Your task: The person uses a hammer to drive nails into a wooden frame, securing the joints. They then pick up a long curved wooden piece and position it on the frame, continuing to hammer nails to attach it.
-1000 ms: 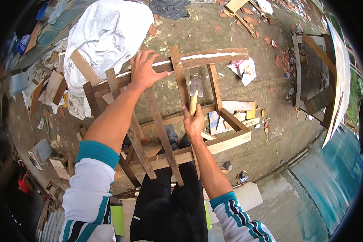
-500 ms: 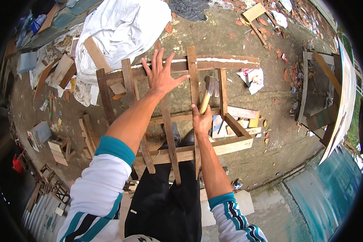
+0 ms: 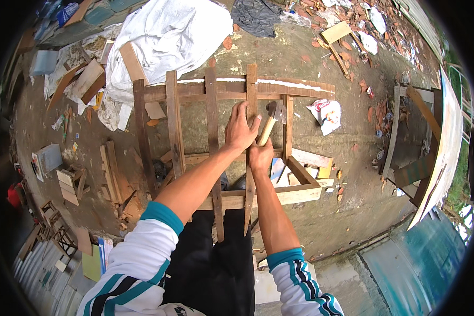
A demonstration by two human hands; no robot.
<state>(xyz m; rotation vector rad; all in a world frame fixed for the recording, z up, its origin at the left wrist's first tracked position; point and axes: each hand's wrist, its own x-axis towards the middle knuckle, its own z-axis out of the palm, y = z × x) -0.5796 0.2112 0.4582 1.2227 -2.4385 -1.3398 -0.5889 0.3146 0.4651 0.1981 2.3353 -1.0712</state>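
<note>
A wooden frame (image 3: pixel 295 196) of bare timber stands before me, with several narrow slats laid across it from far to near. My left hand (image 3: pixel 241 130) is closed around one wooden slat (image 3: pixel 252 84), its thumb across the top. Just below it, my right hand (image 3: pixel 260 157) grips a hammer (image 3: pixel 267 130) by its pale wooden handle, against the same slat. The hammer's dark metal head points away from me. White material runs along the frame's curved far rail (image 3: pixel 295 87). To the left, another slat (image 3: pixel 212 110) passes under my left forearm.
A white cloth sheet (image 3: pixel 168 37) covers the ground at the far left, beside loose boards (image 3: pixel 89 79). A white plastic bag (image 3: pixel 327 115) lies right of the frame. Farther right stands another wooden structure (image 3: pixel 434 137) with a panel. Wood offcuts (image 3: pixel 71 184) are at left.
My left hand has come back from the far rail, moving nearer and rightward, and has closed on the slat. My right hand still holds the hammer. The slat's near end has shifted slightly left.
</note>
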